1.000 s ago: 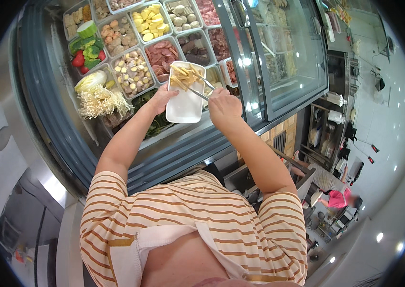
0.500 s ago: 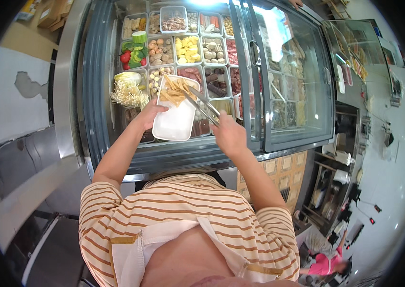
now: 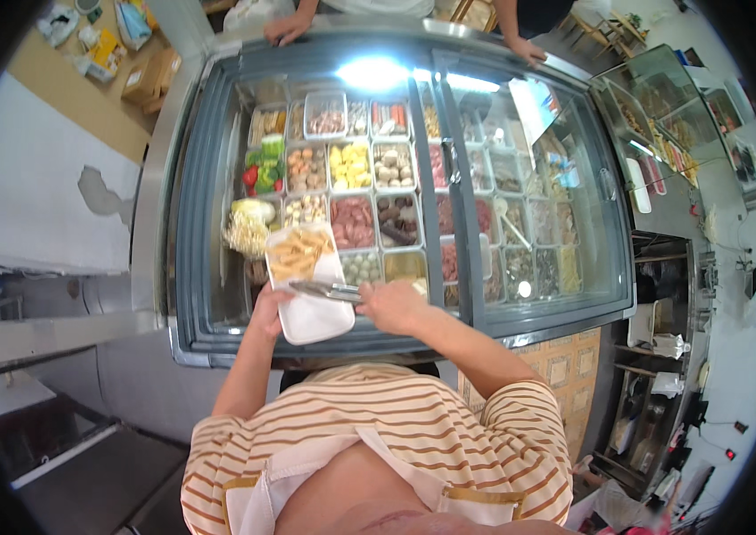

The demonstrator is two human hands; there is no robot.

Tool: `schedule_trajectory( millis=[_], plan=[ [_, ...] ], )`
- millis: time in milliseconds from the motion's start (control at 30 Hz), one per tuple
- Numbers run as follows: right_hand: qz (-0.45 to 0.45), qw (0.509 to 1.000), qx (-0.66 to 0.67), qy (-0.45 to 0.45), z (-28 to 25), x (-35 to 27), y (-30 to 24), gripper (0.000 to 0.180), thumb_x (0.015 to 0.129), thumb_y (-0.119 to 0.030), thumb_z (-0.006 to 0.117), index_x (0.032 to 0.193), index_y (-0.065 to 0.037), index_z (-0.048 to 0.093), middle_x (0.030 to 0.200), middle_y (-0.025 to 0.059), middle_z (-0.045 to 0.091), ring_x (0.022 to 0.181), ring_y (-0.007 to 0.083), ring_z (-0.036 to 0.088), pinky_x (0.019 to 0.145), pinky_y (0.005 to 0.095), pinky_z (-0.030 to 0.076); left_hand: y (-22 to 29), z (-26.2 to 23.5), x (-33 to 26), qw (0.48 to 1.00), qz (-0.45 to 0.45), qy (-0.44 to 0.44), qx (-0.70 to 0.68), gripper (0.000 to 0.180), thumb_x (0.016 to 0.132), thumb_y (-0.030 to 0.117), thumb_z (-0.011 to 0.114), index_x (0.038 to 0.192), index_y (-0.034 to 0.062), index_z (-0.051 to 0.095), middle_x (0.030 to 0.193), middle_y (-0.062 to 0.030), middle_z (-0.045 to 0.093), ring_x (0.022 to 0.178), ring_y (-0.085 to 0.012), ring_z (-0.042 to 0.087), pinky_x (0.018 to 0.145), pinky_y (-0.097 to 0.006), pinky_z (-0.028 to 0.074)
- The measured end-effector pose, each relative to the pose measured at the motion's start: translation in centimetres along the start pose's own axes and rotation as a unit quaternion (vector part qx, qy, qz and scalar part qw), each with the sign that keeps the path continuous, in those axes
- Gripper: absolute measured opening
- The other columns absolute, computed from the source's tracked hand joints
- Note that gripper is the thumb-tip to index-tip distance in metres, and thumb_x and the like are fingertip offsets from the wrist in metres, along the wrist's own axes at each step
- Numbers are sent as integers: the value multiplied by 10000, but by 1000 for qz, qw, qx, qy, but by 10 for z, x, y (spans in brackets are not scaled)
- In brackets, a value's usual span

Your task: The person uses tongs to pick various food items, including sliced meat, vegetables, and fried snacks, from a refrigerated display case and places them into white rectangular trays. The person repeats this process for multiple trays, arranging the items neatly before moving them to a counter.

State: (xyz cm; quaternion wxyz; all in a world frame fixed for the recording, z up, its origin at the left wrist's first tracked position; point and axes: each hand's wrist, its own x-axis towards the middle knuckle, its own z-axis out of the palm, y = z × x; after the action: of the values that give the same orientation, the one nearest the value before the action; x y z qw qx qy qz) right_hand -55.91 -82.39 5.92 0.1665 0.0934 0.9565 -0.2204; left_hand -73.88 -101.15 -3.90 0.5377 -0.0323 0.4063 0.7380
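My left hand (image 3: 270,312) grips the side of a long white tray (image 3: 317,319), held low over the near left part of a glass-topped display case. Tan flat strips (image 3: 301,252) of food fill the tray's far end; its near end is bare. In my right hand (image 3: 394,307) are metal tongs (image 3: 322,290), laid across the middle of the tray with their tips pointing left, close to the strips. Nothing shows clearly between the tips. Just left of the tray's far end sits a bunch of pale enoki mushrooms (image 3: 245,234), and to its right a tub of pinkish meat (image 3: 353,221).
The case (image 3: 183,223) holds rows of clear tubs with vegetables, yellow chunks (image 3: 350,166), mushrooms and meat. A sliding glass door (image 3: 538,205) covers its right half. Across the far edge, two people's hands (image 3: 287,29) (image 3: 528,51) rest on the rim.
My view has tilted up, showing the case's far edge and other people's hands. The tongs have swung from the strips at the tray's far end to lie across its middle.
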Motion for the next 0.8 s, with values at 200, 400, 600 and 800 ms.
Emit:
schedule_trajectory(
  millis=[200, 400, 600, 800],
  plan=[
    [-15, 1000, 8, 26, 27, 15, -15, 329, 849, -314, 547, 928, 5, 551, 815, 196, 630, 798, 363, 623, 685, 458, 486, -10, -27, -18, 1000, -3, -24, 9, 681, 569, -48, 497, 1248, -24, 453, 1129, -164, 583, 1034, -305, 588, 906, -404, 488],
    [46, 975, 218, 7, 13, -27, -14, 490, 823, -456, 584, 1017, -8, 548, 856, 209, 628, 824, 380, 608, 714, 432, 475, 17, -55, -5, 997, -14, -75, -18, 609, 664, 34, 552, 1264, -9, 455, 1165, -165, 575, 1053, -303, 581, 914, -414, 481],
    [286, 831, 470, 80, 46, -111, -7, 724, 738, -516, 680, 1222, -11, 493, 814, 78, 590, 623, 156, 539, 538, 291, 434, 79, -49, -15, 994, -26, -28, -101, 543, 938, 413, 396, 1342, 50, 385, 1291, -137, 500, 1151, -304, 515, 968, -428, 437],
    [341, 721, 600, 66, 79, -118, -34, 770, 755, -595, 629, 1283, -59, 467, 712, -6, 474, 526, 70, 421, 423, 209, 321, 120, -77, -30, 997, 8, 31, -64, 689, 929, 588, 191, 1383, 87, 324, 1350, -142, 435, 1186, -315, 481, 988, -434, 421]
  ],
)
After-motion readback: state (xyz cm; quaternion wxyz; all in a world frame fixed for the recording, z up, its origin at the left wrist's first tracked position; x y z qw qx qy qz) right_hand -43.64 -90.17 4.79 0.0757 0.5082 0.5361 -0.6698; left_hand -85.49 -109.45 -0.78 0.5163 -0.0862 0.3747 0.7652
